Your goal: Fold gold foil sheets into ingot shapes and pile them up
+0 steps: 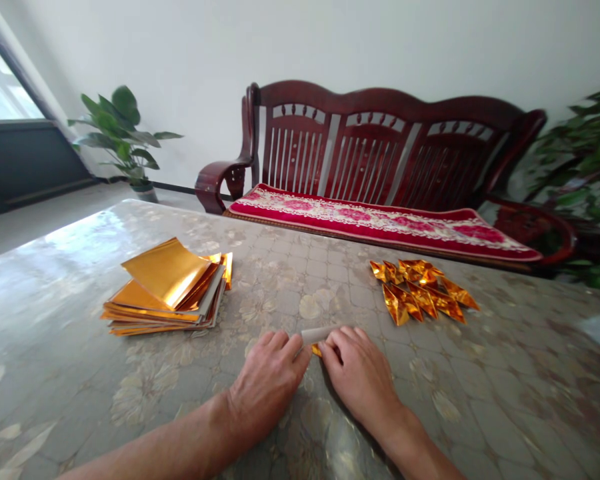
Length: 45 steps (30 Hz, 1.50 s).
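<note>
A sheet of gold foil paper [316, 335] lies on the table between my hands, its pale grey back showing as a curled strip and a bit of gold peeking out beneath. My left hand [271, 367] has its fingers curled onto the sheet's left end. At the right end, my right hand [359, 369] pinches the paper between thumb and bent fingers. Much of the sheet is hidden under both hands. Off to the left sits a stack of gold foil sheets [167, 277], loosely piled. Several folded gold paper ingots [423, 290] are grouped on the right.
The table [280, 267] has a glossy, flower-patterned cover. Behind it stands a dark red wooden bench [360, 147] with a red floral seat cover [350, 215]. One potted plant [125, 133] is at the back left, another leafy plant [590, 160] at the right edge.
</note>
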Motion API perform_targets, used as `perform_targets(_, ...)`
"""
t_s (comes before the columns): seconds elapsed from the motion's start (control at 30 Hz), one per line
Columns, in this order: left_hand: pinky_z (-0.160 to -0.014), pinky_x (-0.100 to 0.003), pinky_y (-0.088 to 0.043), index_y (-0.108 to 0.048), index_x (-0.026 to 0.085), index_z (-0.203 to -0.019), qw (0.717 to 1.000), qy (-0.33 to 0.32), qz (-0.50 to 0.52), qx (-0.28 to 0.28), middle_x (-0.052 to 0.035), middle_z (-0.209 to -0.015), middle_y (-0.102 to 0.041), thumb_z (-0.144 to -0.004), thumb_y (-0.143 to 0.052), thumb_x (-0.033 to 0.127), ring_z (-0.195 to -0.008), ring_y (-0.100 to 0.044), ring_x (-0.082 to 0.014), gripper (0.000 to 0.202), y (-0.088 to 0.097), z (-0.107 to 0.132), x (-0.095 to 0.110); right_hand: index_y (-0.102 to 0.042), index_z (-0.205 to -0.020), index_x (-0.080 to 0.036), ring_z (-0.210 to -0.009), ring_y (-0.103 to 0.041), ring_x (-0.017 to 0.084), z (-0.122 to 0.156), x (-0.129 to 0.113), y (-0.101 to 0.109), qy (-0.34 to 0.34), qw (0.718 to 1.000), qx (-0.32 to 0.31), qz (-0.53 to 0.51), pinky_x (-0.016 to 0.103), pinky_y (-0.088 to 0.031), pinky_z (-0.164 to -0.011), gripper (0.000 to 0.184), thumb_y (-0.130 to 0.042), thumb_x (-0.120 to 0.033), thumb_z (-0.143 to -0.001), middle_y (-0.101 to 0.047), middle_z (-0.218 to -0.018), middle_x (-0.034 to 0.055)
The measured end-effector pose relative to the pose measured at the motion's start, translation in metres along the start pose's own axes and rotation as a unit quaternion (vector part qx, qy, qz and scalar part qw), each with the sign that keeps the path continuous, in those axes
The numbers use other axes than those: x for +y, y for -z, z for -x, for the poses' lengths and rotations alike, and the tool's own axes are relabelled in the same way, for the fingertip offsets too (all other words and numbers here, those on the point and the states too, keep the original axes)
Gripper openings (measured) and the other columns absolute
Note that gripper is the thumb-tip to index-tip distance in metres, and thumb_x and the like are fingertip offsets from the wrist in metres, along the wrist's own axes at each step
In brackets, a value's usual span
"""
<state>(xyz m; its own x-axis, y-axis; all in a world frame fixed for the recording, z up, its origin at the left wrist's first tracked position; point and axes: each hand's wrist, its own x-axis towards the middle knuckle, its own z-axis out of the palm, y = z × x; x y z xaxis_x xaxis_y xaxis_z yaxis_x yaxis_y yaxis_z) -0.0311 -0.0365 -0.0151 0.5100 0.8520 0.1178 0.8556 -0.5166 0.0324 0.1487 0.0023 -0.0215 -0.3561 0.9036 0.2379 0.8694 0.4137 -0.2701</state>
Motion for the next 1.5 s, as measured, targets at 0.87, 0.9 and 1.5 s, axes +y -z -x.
perform_targets(0.87,-0.069,-0.037,-0.045,-0.058,0.018,-0.100,0.999,-0.024,-0.026,0.004,-0.0038,-0.092,-0.060,-0.092,-0.056,0.012,-0.080,-0.054,-0.0228,0.010,-0.0006,-0.0030,0.0042,-0.053,-0.068,-0.022,-0.078,-0.054,0.020,-0.0009,0.0031,-0.0034,-0.016,1.000,0.012,-0.009,0.031,-0.034,-0.069,0.023,-0.057,-0.020,-0.090,-0.060,-0.076,0.0020)
perform_targets(0.9,-0.068,-0.037,-0.046,-0.058,0.018,-0.099,0.999,-0.024,-0.027,0.004,-0.0037,-0.092,-0.060,-0.092,-0.057,0.012,-0.080,-0.054,-0.0229,0.010,-0.0005,-0.0031,0.0042,-0.053,-0.068,-0.022,-0.079,-0.054,0.020,-0.0009,0.0032,-0.0034,-0.017,1.000,0.010,-0.009,0.031,-0.034,-0.069,0.023,-0.057,-0.021,-0.090,-0.060,-0.077,0.0019)
perform_targets(1.5,-0.063,-0.036,-0.046,-0.059,0.017,-0.096,0.998,-0.040,-0.052,0.008,-0.0036,-0.090,-0.058,-0.090,-0.057,0.011,-0.077,-0.054,-0.0223,0.009,-0.0027,-0.0038,0.0059,-0.052,-0.078,-0.023,-0.079,-0.055,0.020,0.0004,0.0042,-0.0055,-0.029,0.999,0.020,-0.040,0.031,-0.035,-0.068,0.015,-0.065,-0.022,-0.086,-0.060,-0.079,0.0003)
